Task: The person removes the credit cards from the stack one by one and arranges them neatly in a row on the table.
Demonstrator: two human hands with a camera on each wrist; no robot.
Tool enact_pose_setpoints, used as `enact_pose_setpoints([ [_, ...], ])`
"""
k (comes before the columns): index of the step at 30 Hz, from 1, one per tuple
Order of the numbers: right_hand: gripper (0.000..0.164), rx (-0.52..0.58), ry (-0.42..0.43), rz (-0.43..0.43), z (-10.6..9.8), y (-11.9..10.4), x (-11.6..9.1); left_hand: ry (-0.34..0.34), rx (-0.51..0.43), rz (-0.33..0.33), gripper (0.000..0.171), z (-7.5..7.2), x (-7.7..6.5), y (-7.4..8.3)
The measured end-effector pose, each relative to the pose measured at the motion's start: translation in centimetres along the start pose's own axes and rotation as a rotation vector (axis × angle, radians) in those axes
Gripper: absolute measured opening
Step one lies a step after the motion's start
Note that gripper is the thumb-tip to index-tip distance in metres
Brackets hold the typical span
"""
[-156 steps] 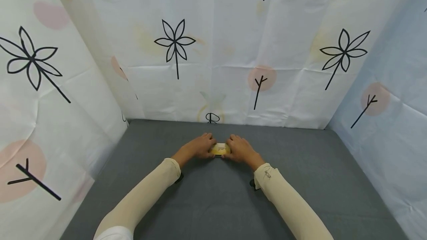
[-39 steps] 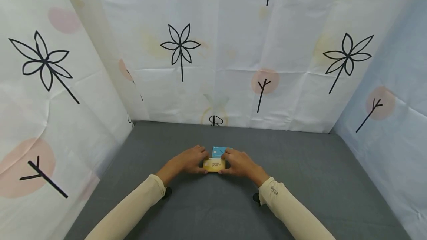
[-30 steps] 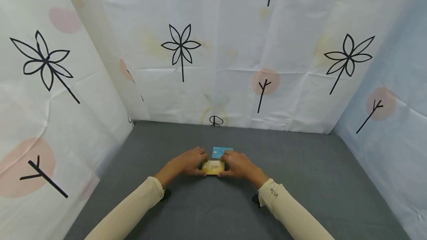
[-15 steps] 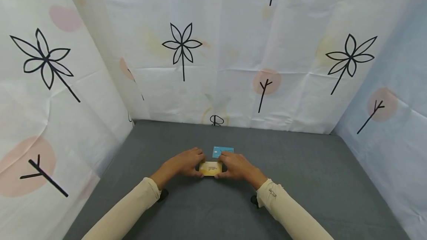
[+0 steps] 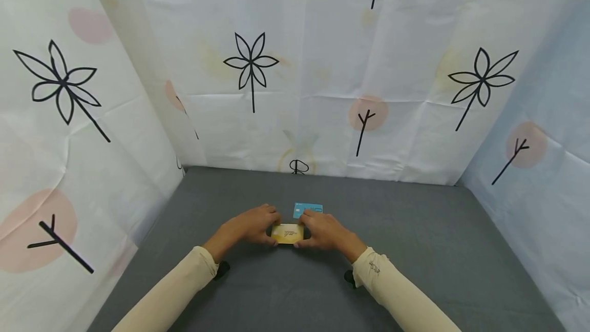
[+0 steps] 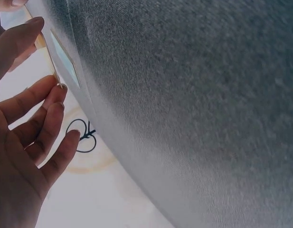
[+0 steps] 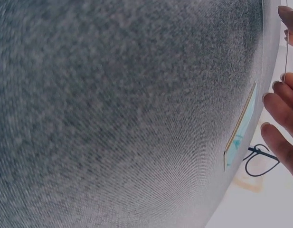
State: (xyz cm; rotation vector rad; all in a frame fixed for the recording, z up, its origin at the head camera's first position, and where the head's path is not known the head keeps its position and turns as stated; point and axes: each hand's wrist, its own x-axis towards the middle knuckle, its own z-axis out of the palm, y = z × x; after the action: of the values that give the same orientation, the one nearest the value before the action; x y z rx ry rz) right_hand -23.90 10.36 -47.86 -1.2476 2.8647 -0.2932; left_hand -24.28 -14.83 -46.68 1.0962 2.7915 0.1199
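Observation:
A thin yellow card [image 5: 288,233] with dark print is pinched by its short sides between both hands. My left hand [image 5: 251,226] holds its left end, thumb at the near corner and fingers at the far one. At the opposite end my right hand [image 5: 324,231] grips it the same way. Both wrist views show this card edge-on, raised off the cloth. Just beyond it a light blue bank card [image 5: 301,209] with a chip lies flat. The right fingertips overlap its near edge in the head view. The left wrist view catches the blue card [image 6: 65,59] at a slant.
Dark grey cloth [image 5: 396,229] covers the table. Behind it and on both sides hang pale fabric walls [image 5: 318,132] printed with flowers and twigs. A black wrist-camera mount [image 5: 222,270] shows under the left cuff, another [image 5: 350,278] under the right.
Both hands have brought the yellow card toward the body and slightly left. The blue card, hidden at first, now shows behind it. The head view has shifted a little.

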Motion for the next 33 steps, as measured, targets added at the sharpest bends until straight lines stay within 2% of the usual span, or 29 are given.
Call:
enact_pose_setpoints([
  [6, 0.052, 0.003, -0.017, 0.000, -0.1, -0.3, 0.0, -0.004, -0.011, 0.012, 0.045, -0.3, -0.4, -0.2],
  [10, 0.052, 0.006, -0.019, -0.002, 0.0, -0.5, 0.1, -0.014, -0.014, -0.006, 0.045, -0.1, -0.5, -0.4],
  [14, 0.053, -0.010, -0.014, -0.011, 0.1, -0.8, 0.3, -0.024, -0.021, -0.027, 0.046, 0.0, -0.7, -0.5],
  [26, 0.052, -0.028, 0.028, -0.058, 0.5, -1.1, 0.5, -0.019, -0.037, -0.029, 0.047, 0.2, -1.4, -0.8],
  [33, 0.051, -0.002, 0.019, -0.036, 0.6, -1.4, 0.4, -0.017, -0.032, -0.037, 0.049, 0.4, -1.5, -0.8],
])
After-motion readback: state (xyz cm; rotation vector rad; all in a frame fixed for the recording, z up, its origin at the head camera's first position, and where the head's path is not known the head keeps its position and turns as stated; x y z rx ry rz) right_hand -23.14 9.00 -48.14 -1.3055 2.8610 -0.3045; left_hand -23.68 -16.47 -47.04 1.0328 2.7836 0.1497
